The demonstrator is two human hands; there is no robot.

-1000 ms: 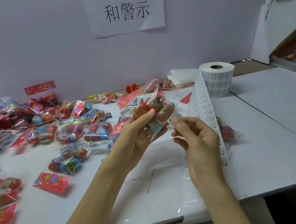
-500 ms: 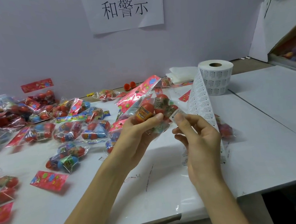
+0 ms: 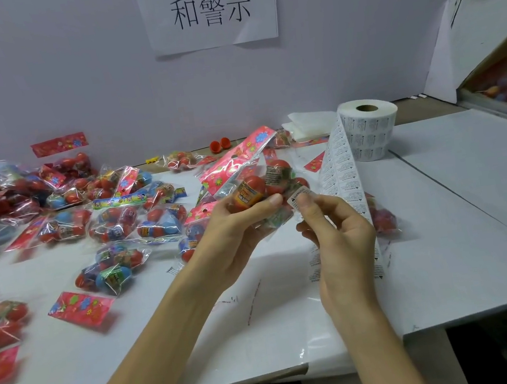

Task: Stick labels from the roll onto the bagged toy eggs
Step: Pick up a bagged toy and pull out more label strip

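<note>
Your left hand grips the bag of eggs raised over the surface. Your right hand, fingers pinching the label, now presses it onto the bag, no longer apart.

A single wide-angle camera, worn on the person's head, looks forward and down across the glossy white counter toward the pale lilac wall. A white paper sign with black characters on that wall is cut off by the top edge. The left hand and right hand lie nearest the lens, close to the centre. They grip the clear crinkly bag of red toy eggs and the small white warning label. The counter's near edge runs along the bottom of the view.
</note>
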